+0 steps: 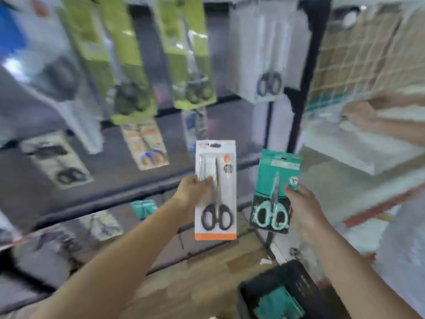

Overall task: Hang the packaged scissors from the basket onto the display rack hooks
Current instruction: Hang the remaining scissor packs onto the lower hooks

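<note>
My left hand grips a white and orange pack of black-handled scissors by its left edge, held upright in front of the display rack. My right hand holds a teal pack of mint-handled scissors by its right edge, tilted slightly. The black basket sits on the floor at the lower right, with more teal packs inside. The rack hooks themselves are lost in motion blur.
Green, white and grey scissor packs hang in rows on the dark rack. One small teal pack hangs low on the rack. A black upright post ends the rack; a wire grid panel and white shelves stand to the right. The floor is wood.
</note>
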